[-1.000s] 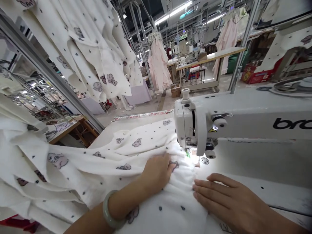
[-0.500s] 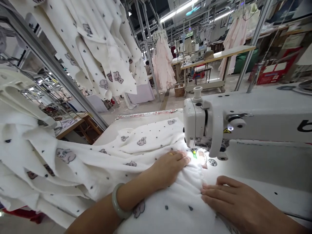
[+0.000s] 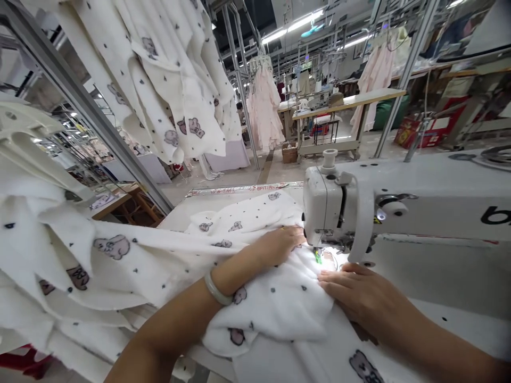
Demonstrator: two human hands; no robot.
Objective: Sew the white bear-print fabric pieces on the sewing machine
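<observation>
Together, left hand (image 3: 275,247), right hand (image 3: 359,290) on fabric (image 3: 275,298); wicker basket (image 3: 289,154) on floor (image 3: 279,173).

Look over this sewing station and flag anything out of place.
The white bear-print fabric bunches in loose folds between the left hand and right hand, just before the foot of the sewing machine, where it would be expected to lie flat.

On the arm of the white sewing machine (image 3: 419,213), a black lowercase "b" (image 3: 494,215) can be read at the view's right edge, the following letters cut off. Left of it sits a small yellow warning triangle (image 3: 376,220) with no legible wording. Beyond the machine, a long strip (image 3: 237,189) carries red print, too small to read.
</observation>
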